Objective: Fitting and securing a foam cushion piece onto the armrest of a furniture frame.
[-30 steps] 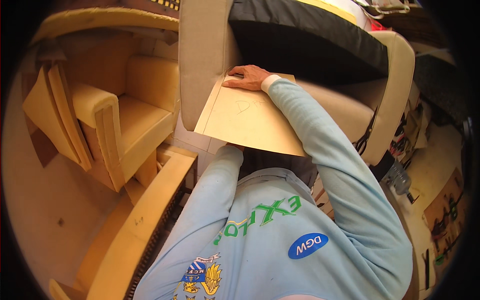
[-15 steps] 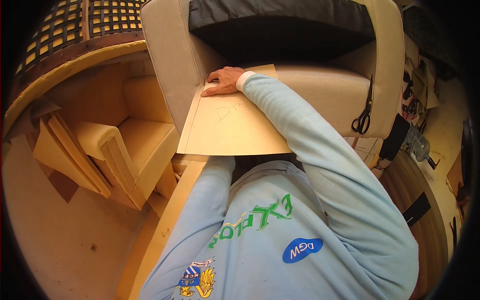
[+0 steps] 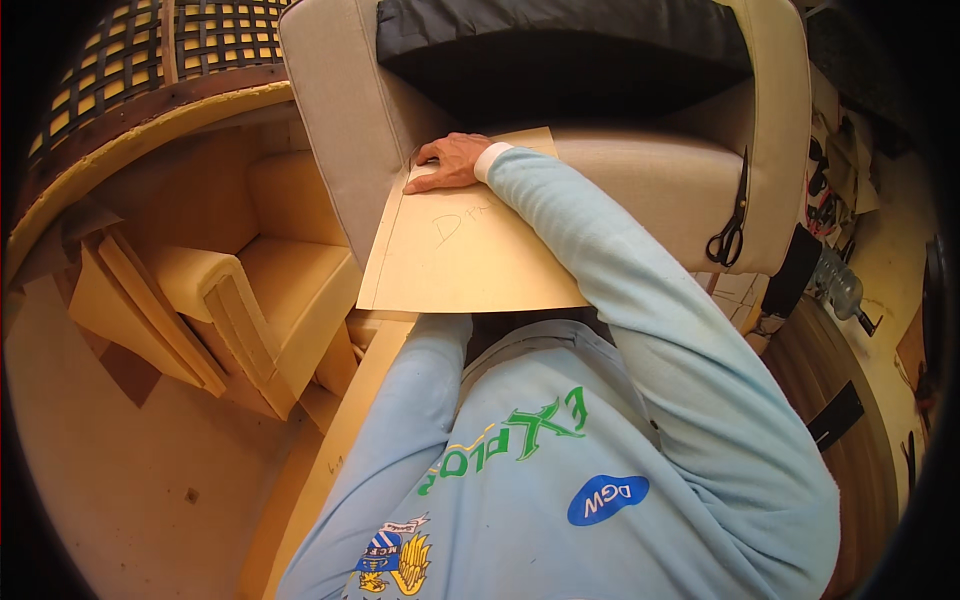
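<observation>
A yellow armchair [image 3: 290, 270] stands leftmost; next, the left sleeve [image 3: 425, 370] meets a yellow sheet [image 3: 470, 260] before a light grey chair [image 3: 640, 180], the left hand hidden, its grip untellable. The right hand [image 3: 450, 163] rests spread on the sheet's far left part; scissors [image 3: 735, 220] lie rightward, on the grey chair.

We lose the left hand; its pale blue sleeve [image 3: 432, 355] runs beneath the flat tan sheet [image 3: 480, 265]. The right pale blue sleeve [image 3: 640, 260] hides part of the sheet's edge from us. Glossy black fabric panel [image 3: 560, 50]: cut off at top.
</observation>
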